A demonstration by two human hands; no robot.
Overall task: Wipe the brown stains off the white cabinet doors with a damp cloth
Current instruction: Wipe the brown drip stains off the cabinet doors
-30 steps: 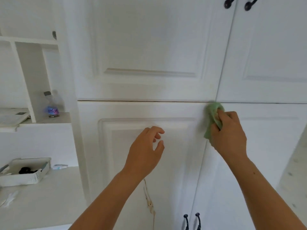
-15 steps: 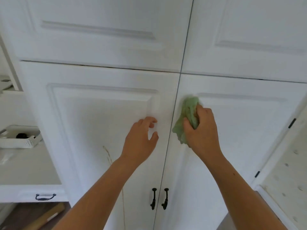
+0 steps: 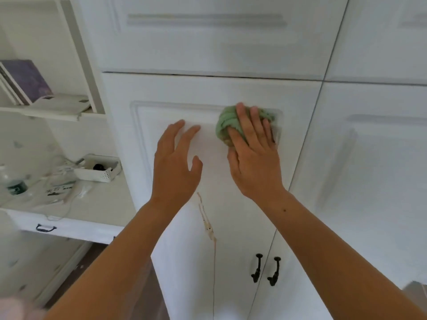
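My right hand [image 3: 253, 153] presses a bunched green cloth [image 3: 225, 125] against the upper right corner of the inset panel of the lower left white cabinet door [image 3: 161, 139]. My left hand [image 3: 175, 162] is held open beside it, fingers spread, near or on the same panel with nothing in it. A thin brown stain [image 3: 206, 221] runs down the door below my left wrist, trailing into a fine line. The lower right door [image 3: 360, 181] and the upper doors [image 3: 208, 47] are shut.
Two black handles [image 3: 265, 270] sit low at the seam between the lower doors. To the left, a white desk [image 3: 99, 204] carries a white basket [image 3: 98, 169], a bottle [image 3: 13, 181] and papers. A shelf above it holds a dark book [image 3: 27, 80].
My right hand moved the cloth left, from the seam between the lower doors onto the left door's panel corner. The view swung left and down; my left hand stayed open.
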